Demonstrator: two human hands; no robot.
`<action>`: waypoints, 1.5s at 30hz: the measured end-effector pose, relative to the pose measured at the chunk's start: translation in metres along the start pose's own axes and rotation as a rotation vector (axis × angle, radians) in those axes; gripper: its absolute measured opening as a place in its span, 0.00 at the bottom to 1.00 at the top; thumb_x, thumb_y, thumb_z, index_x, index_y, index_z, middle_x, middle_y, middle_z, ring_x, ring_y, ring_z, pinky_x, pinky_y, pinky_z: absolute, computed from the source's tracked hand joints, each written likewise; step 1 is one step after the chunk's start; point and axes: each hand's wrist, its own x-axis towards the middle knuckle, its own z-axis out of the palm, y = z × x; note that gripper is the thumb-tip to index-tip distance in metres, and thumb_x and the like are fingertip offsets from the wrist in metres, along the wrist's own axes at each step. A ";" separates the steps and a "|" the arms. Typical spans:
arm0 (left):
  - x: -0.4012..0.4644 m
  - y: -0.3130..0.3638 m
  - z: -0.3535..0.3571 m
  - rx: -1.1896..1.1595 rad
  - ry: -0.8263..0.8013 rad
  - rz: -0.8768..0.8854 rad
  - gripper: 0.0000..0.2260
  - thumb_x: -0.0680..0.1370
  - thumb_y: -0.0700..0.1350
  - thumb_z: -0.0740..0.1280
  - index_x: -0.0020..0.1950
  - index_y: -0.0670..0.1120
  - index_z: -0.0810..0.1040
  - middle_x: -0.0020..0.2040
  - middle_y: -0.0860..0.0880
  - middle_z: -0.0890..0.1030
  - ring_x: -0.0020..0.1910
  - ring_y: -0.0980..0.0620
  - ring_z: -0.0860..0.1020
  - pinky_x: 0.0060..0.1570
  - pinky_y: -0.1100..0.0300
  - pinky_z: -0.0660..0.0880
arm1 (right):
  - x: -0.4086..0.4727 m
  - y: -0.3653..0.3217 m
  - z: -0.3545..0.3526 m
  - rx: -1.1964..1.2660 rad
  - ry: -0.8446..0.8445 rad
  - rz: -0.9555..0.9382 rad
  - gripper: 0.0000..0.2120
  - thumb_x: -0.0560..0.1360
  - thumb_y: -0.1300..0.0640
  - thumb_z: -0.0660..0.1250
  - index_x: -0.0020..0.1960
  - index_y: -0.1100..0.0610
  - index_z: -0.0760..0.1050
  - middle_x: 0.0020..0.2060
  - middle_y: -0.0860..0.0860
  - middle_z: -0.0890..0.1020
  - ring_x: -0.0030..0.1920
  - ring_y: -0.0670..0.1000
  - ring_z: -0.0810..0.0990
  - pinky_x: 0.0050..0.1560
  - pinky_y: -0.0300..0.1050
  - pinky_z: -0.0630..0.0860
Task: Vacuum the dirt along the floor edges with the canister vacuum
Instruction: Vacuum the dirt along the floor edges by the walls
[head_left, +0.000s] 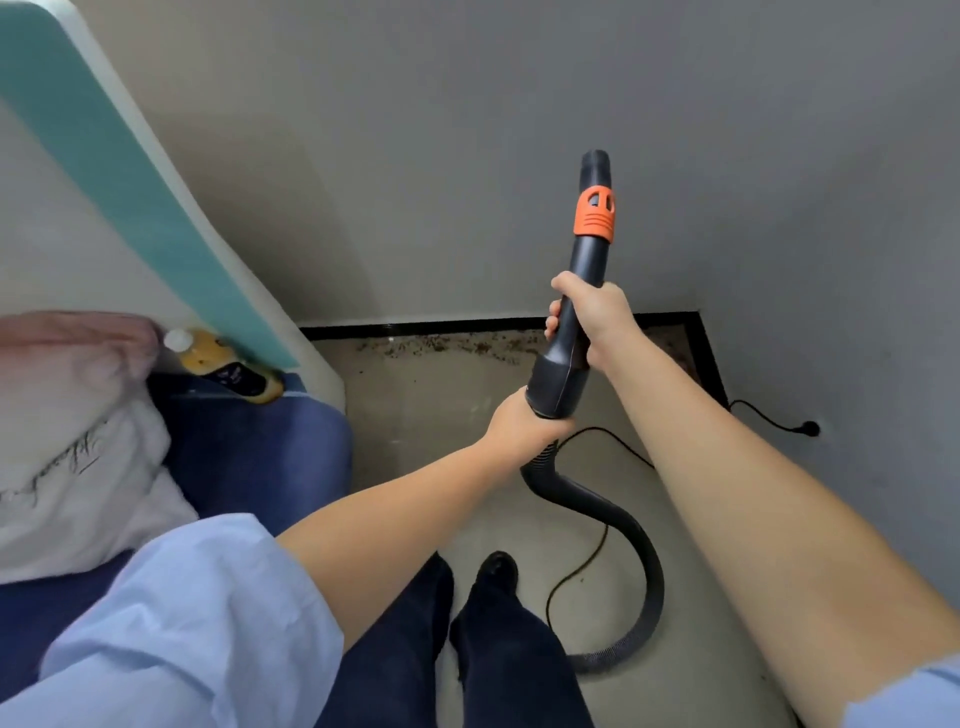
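**Hose nozzle up in the air**

We've got the black vacuum nozzle (584, 291), orange collar, raised before the grey wall, right hand (592, 317) wrapped round its middle, left hand (524, 423) clutching the hose (618, 525) end. Dirt (457, 345) lines the baseboard. Pillow (67, 467) script unreadable.

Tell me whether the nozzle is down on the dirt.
No: the nozzle is raised against the wall, above the dirt.
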 end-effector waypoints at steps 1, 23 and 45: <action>0.006 -0.003 -0.006 -0.008 0.021 -0.019 0.10 0.73 0.41 0.68 0.38 0.49 0.68 0.33 0.54 0.72 0.34 0.54 0.70 0.33 0.63 0.66 | 0.008 0.002 0.009 -0.012 -0.024 0.014 0.06 0.74 0.62 0.64 0.42 0.59 0.66 0.29 0.53 0.72 0.25 0.50 0.71 0.29 0.41 0.72; 0.359 -0.359 -0.013 -0.115 0.117 -0.350 0.15 0.72 0.40 0.70 0.58 0.42 0.77 0.49 0.45 0.79 0.51 0.46 0.78 0.48 0.57 0.73 | 0.380 0.363 0.104 -0.116 -0.069 0.132 0.08 0.74 0.65 0.63 0.39 0.57 0.66 0.25 0.52 0.71 0.22 0.49 0.70 0.27 0.41 0.71; 0.428 -0.564 -0.011 -0.596 -0.078 -0.525 0.12 0.74 0.36 0.68 0.57 0.42 0.74 0.41 0.48 0.76 0.41 0.53 0.75 0.39 0.63 0.72 | 0.463 0.565 0.159 -0.318 -0.252 0.271 0.06 0.73 0.66 0.64 0.41 0.59 0.67 0.25 0.54 0.70 0.21 0.50 0.69 0.26 0.41 0.70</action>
